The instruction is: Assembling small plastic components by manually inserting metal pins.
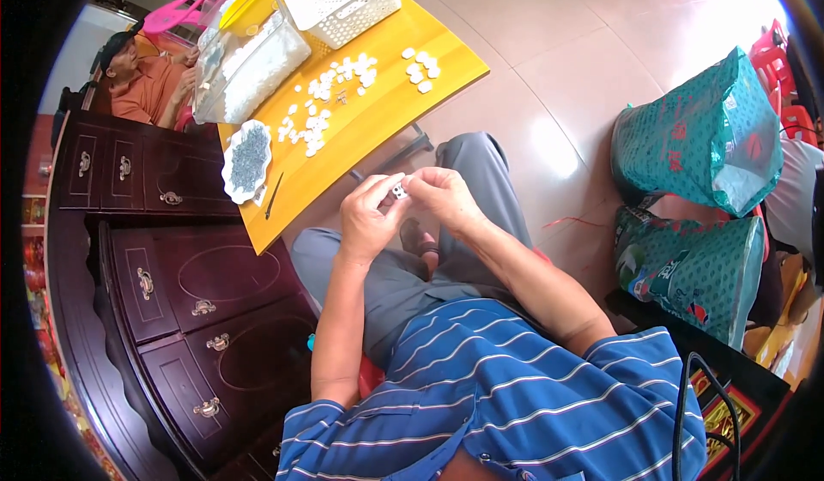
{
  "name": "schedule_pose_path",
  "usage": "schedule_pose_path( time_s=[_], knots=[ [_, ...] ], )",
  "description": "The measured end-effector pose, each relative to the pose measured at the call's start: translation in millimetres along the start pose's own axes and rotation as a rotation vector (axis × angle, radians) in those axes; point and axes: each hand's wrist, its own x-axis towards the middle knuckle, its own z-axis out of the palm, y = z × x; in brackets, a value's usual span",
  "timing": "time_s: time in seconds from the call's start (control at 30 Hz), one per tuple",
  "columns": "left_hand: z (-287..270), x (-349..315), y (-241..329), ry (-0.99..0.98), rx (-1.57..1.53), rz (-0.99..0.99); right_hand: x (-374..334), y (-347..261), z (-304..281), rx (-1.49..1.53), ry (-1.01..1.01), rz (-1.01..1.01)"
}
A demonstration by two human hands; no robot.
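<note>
Above my lap, just off the near edge of the yellow table (403, 78), both hands meet around a small white plastic piece (400, 192) with dark holes. My left hand (371, 215) pinches it from the left. From the right, my right hand (442, 196) has its thumb and fingers closed at the piece's upper edge. Whether a second tiny part sits between those fingertips is hidden. On the table lie many loose white pieces (313, 129), with a smaller group of white pieces (421, 71) apart to the right. A scalloped white dish (228, 172) holds small dark grey parts (251, 157).
A thin dark tool (275, 195) lies near the dish. Behind stand a clear bin (296, 50) of white parts and a white perforated basket (348, 13). A person in orange (146, 82) sits beyond. Dark wooden drawers (206, 292) flank my left; teal sacks (678, 142) stand right.
</note>
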Motion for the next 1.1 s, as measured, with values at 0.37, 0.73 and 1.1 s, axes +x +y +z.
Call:
schedule_pose_path(
  time_s=[0.37, 0.73, 1.1],
  knots=[
    [-0.8, 0.8, -1.8, 0.0, 0.068, 0.034, -3.1, -5.4, 6.0, -0.064, 0.055, 0.0],
    [-4.0, 1.1, -2.1, -0.013, 0.062, 0.027, -2.1, -2.9, 8.2, -0.065, 0.072, -0.001],
    [-2.4, 1.7, -4.5, 0.023, -0.054, -0.022, -3.5, -4.8, 9.5, -0.022, 0.094, -0.007]
  ],
)
